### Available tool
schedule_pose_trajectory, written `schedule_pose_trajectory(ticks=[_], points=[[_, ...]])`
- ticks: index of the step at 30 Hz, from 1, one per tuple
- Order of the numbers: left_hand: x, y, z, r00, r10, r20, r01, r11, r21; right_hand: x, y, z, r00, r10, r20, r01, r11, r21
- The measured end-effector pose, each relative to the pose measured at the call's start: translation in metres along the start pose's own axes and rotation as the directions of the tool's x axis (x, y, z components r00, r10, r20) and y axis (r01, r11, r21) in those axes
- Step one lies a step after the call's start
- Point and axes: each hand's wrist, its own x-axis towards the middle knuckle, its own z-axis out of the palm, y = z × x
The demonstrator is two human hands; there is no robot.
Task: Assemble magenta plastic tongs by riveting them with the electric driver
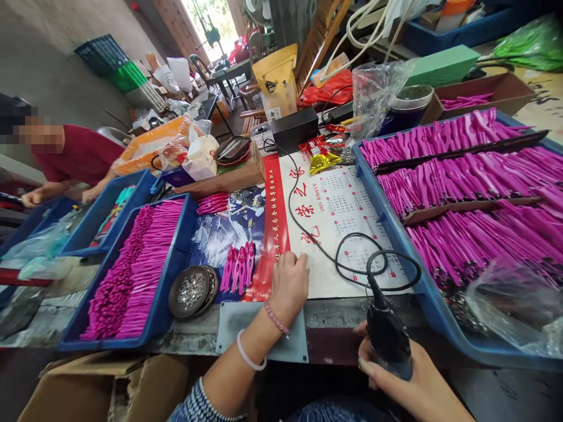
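Note:
My right hand (396, 369) is wrapped round a black corded power tool (387, 331), which looks like an electric screwdriver, at the table's front edge. Its black cable (308, 228) loops over a printed calendar sheet (325, 205). My left hand (290, 281) rests on the sheet's red band with its fingers curled in; whatever they may hold is hidden. Just left of it, several magenta plastic clip-like pieces (238, 268) lie in a row. Beside them stands a round dish (192, 291) of small shiny metal parts. A grey plate (281, 337) lies under my left forearm.
Blue trays of magenta pieces stand at left (185, 228) and right (396, 252). More magenta pieces (212, 203) lie behind the row. A black box (294, 130) and a yellow bag (276, 79) are at the back. A co-worker (79, 155) in red works at far left.

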Motion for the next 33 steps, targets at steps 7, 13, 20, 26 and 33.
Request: schedule_pose_trajectory(ticks=[7, 13, 20, 26, 33], points=[[-0.007, -0.014, -0.006, 1.0, -0.004, -0.017, 0.004, 1.0, -0.02, 0.001, 0.002, 0.001, 1.0, 0.001, 0.009, -0.002, 1.0, 0.02], [-0.011, -0.009, -0.003, 1.0, 0.008, -0.004, -0.008, 1.0, -0.01, 0.0, 0.0, 0.001, 1.0, -0.009, 0.002, 0.009, 1.0, 0.018], [-0.019, -0.006, -0.001, 0.999, 0.05, 0.01, -0.05, 0.998, -0.025, 0.0, 0.001, 0.002, 1.0, -0.017, -0.022, 0.018, 1.0, 0.015], [-0.011, -0.008, 0.001, 0.999, 0.043, -0.015, -0.043, 0.999, -0.022, -0.001, -0.002, 0.004, 0.999, -0.021, -0.048, 0.022, 0.999, 0.023], [-0.011, 0.005, 0.001, 0.996, 0.083, 0.011, -0.083, 0.996, -0.045, 0.0, 0.001, 0.003, 0.999, -0.02, -0.025, 0.021, 0.999, 0.03]])
